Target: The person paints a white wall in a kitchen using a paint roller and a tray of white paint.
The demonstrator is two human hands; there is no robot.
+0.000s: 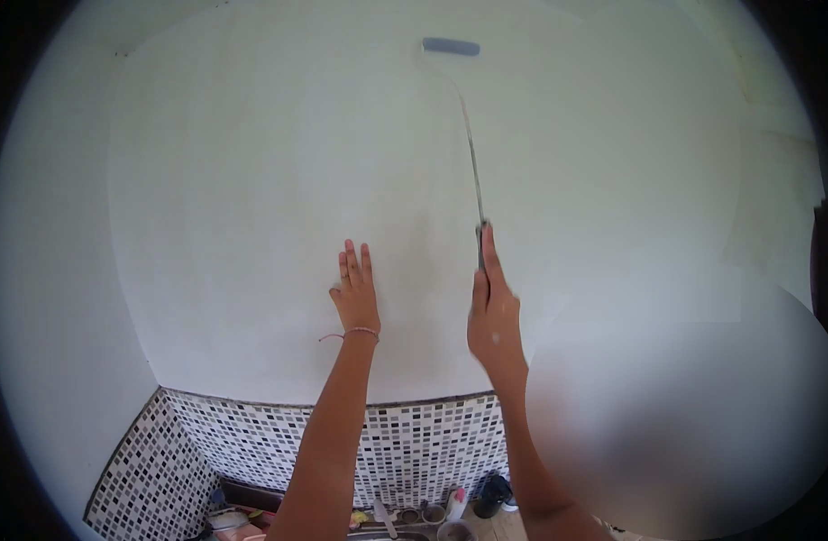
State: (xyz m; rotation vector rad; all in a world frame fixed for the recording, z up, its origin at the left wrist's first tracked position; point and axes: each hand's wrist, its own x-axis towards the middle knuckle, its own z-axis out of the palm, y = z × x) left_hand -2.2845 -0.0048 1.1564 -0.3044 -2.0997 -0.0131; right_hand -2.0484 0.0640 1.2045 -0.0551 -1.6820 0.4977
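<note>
A paint roller with a grey-blue sleeve is up high against the pale wall. Its long thin metal rod runs down to a dark handle, and my right hand is closed around that handle with the index finger stretched along it. To the left, my left hand rests near or flat against the wall with its fingers extended. It holds nothing. A thin beaded bracelet with a loose string circles my left wrist.
Black, grey and white mosaic tile covers the lower wall, turning a corner at left. Below it is a counter crowded with a black container, a bottle with a pink top, a clear cup and other items. A blurred patch hides the lower right.
</note>
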